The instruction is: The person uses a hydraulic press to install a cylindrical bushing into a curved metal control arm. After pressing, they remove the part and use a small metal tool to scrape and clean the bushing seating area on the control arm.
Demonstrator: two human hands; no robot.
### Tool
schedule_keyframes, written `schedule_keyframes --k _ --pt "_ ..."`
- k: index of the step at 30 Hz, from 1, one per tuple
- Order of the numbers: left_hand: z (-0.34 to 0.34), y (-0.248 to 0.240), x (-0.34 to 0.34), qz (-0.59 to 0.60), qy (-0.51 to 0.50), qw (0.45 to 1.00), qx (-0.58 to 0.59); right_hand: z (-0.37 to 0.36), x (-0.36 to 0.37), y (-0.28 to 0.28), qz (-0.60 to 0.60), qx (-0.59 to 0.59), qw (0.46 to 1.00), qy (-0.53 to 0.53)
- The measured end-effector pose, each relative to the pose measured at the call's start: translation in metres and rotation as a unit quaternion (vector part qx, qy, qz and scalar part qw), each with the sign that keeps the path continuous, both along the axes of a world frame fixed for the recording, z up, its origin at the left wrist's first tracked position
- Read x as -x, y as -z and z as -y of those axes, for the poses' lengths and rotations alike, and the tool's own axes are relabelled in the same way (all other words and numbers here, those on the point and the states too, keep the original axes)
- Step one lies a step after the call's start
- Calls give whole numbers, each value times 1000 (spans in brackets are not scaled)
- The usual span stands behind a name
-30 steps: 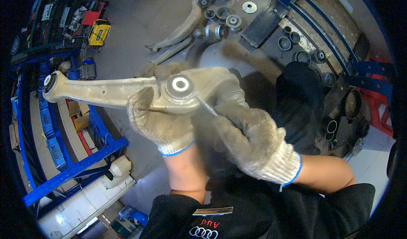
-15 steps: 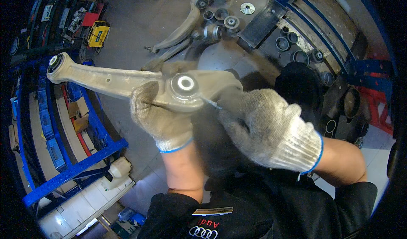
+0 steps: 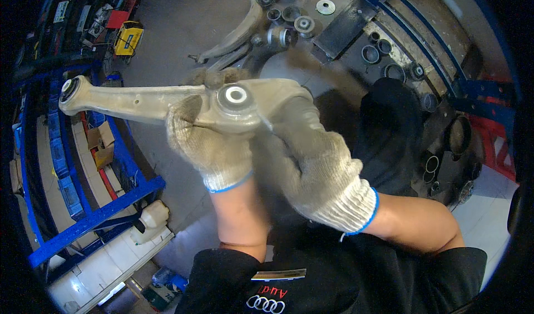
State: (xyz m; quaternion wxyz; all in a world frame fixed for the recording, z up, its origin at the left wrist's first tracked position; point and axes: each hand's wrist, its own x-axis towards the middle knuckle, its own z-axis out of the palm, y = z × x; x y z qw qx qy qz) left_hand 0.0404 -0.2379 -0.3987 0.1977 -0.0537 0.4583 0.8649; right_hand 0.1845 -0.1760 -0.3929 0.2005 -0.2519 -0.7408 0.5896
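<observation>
Metal control arm [image 3: 161, 98] left of centre in frame, long axis running left to right. Left hand [image 3: 208, 147] clasps its lower edge; right hand [image 3: 322, 172], lower right of round bushing [image 3: 236, 95], grasps thin tool [image 3: 266, 122], tip angled up-left near bushing.

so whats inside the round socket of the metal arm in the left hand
A dark round bushing with a bright ring at its centre sits in the metal arm. Its far side is covered, so it can't be seen.
</observation>
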Motion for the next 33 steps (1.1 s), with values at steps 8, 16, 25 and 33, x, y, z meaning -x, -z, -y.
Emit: schedule_keyframes --k 8,16,25,33 --pt "-5 -4 -4 -18 -9 998 67 -9 15 8 -99 -72 992 -6" --pt "-2 5 -1 -26 16 999 -31 -44 -17 -20 108 31 988 -110" --pt "2 6 -1 -21 -6 999 24 -39 -5 -13 124 -33 987 -92" --pt "3 7 -4 -38 -29 997 56 -10 11 13 14 -197 978 -66"
